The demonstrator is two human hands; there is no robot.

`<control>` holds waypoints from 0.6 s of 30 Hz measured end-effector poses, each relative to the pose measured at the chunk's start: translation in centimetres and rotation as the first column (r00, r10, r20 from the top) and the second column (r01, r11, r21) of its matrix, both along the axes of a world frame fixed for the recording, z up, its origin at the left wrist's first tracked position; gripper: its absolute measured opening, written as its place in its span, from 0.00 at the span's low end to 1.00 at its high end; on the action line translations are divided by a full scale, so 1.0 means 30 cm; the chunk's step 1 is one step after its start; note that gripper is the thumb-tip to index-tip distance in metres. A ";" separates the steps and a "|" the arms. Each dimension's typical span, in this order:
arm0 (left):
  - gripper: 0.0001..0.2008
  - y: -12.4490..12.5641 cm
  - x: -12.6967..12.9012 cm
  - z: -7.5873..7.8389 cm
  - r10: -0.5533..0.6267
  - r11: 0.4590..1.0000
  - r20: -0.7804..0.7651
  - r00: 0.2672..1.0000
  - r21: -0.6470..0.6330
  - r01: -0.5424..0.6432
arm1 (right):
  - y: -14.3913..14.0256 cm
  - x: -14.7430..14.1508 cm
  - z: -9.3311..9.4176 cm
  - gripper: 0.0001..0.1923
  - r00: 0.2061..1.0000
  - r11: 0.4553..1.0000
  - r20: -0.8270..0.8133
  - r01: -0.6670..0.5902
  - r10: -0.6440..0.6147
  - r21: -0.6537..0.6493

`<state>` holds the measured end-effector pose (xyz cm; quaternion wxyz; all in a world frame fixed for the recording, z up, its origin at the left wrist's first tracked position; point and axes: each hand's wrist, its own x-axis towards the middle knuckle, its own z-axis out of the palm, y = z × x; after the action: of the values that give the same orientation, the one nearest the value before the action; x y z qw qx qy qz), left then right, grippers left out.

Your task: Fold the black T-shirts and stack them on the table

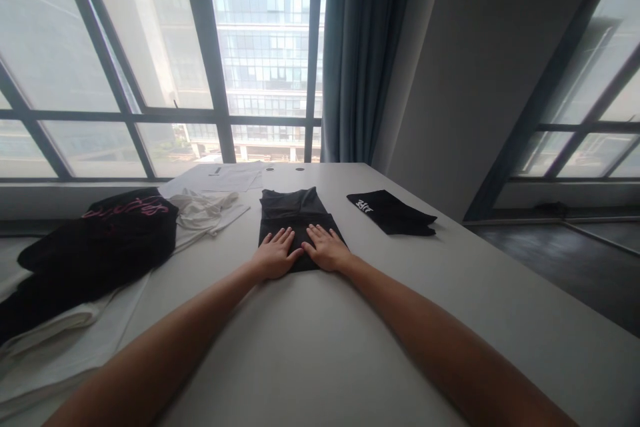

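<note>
Dark grey fabric — a folded garment (295, 223) — is lying in the middle of the pale tabletop (320, 347), straight ahead of the person in the head view. Its long axis is running away from the body toward the windows, and its near end is sitting under both palms. The left hand (274, 255) is pressing flat on the near left corner, the right hand (326, 249) on the near right corner, and the two are lying side by side, thumbs almost meeting over the cloth's centre line. Fingers on both hands are spread and extended, palms down, not gripping anything — they are only resting on the fabric. Neither hand is nearer than the other; both are sitting level at the same edge, with the rest of the garment stretching forward beyond the fingertips.

To the left, well apart from the hands, a black garment with pink lettering (105, 240) is lying loosely heaped, and a crumpled white garment (207, 210) is sitting between it and the grey one. To the right, a small folded black piece with white print (393, 212) is lying flat. Some paper sheets (233, 177) are lying at the far edge near the window.
</note>
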<state>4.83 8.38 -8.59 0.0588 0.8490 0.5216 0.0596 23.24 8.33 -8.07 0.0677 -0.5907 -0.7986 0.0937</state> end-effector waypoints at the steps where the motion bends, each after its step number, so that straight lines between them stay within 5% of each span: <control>1: 0.36 0.005 -0.012 0.002 0.014 1.000 -0.008 1.000 -0.008 -0.014 | 0.013 0.019 -0.002 0.37 1.000 1.000 0.006 0.023 -0.023 -0.011; 7: 0.40 0.044 -0.095 -0.001 0.169 0.986 -0.018 0.985 -0.005 -0.169 | 0.062 0.126 -0.010 0.35 0.984 0.983 0.018 0.178 -0.178 -0.042; 10: 0.36 0.063 -0.116 -0.012 0.233 0.972 0.040 0.972 0.034 -0.235 | 0.048 0.142 0.007 0.30 0.983 0.978 -0.012 0.181 -0.181 0.107; 13: 0.32 0.073 -0.123 -0.022 0.240 0.967 0.092 0.966 0.060 -0.246 | 0.013 0.132 0.065 0.23 0.997 0.977 -0.067 -0.021 0.036 0.210; 16: 0.30 0.072 -0.126 -0.025 0.224 0.969 0.143 0.964 0.072 -0.236 | -0.027 0.113 0.143 0.23 0.952 0.959 -0.118 -0.282 0.283 0.027; 18: 0.28 0.067 -0.127 -0.022 0.212 0.967 0.193 0.958 0.100 -0.234 | -0.049 0.102 0.185 0.26 0.935 0.935 -0.111 -0.345 0.336 -0.079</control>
<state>1.02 10.40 -9.25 0.0469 0.7777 0.6022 0.1743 26.29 6.85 -2.54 0.0597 -0.4407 -0.8793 0.1708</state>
